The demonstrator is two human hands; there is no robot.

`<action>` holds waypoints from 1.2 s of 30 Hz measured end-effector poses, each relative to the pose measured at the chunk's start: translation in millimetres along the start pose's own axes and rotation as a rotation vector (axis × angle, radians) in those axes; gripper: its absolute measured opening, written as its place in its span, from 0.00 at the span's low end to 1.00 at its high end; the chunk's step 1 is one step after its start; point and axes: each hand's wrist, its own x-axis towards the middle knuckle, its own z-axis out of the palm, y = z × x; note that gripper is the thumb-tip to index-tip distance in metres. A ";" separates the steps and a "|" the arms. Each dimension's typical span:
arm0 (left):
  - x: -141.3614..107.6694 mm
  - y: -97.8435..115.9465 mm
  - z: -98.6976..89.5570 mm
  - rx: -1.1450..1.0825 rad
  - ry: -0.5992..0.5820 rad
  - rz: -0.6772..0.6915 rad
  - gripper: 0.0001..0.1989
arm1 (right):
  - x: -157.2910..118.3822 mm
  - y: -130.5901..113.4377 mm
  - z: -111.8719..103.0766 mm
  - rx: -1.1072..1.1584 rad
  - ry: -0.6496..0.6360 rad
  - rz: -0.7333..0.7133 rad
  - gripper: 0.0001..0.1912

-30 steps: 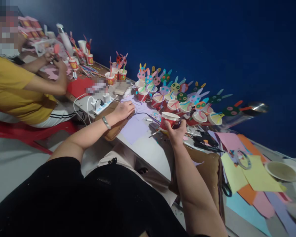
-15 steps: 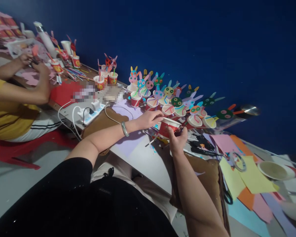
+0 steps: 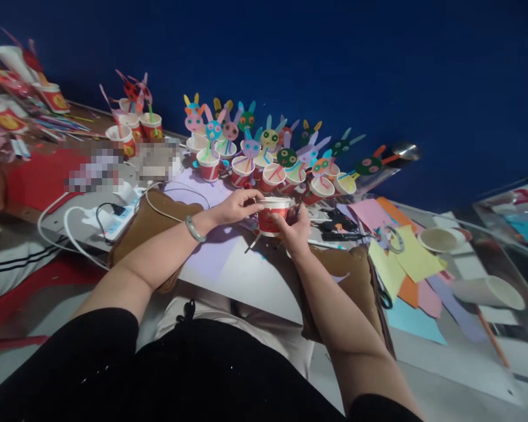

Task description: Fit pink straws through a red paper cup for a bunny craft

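A red paper cup (image 3: 270, 221) with a white rim stands upright between my hands above the table's front part. My right hand (image 3: 294, 227) grips its right side, thumb across the front; a small dark item shows by those fingers, too small to name. On the cup's upper left side rest the fingertips of my left hand (image 3: 242, 206), which wears a bracelet (image 3: 195, 229) at the wrist. Just behind are several red cups (image 3: 243, 171) holding paper rabbit heads (image 3: 251, 149) on coloured stems. Thin sticks (image 3: 253, 242) poke out below the held cup.
Coloured paper sheets (image 3: 416, 258), a tape roll (image 3: 391, 239) and a dark pen-like tool (image 3: 343, 237) lie right. Brown cushions (image 3: 352, 287) flank the table front. A power strip (image 3: 122, 223) with cables is left; part of another person shows beyond.
The view has swung right, so the table's things appear further left and more paper cups show at the right. The held cup looks more upright, with both hands still at it.
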 end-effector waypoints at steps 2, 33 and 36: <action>-2.0 3.7 0.0 -0.085 -0.027 -0.038 0.16 | -0.1 1.0 0.6 0.027 -0.014 0.016 0.36; -1.8 9.9 3.6 -0.191 0.075 -0.098 0.18 | -3.1 0.4 -0.3 0.012 -0.206 0.074 0.31; -1.2 8.3 3.8 -0.193 0.071 -0.086 0.19 | -3.8 -0.7 -0.3 -0.026 -0.203 0.043 0.31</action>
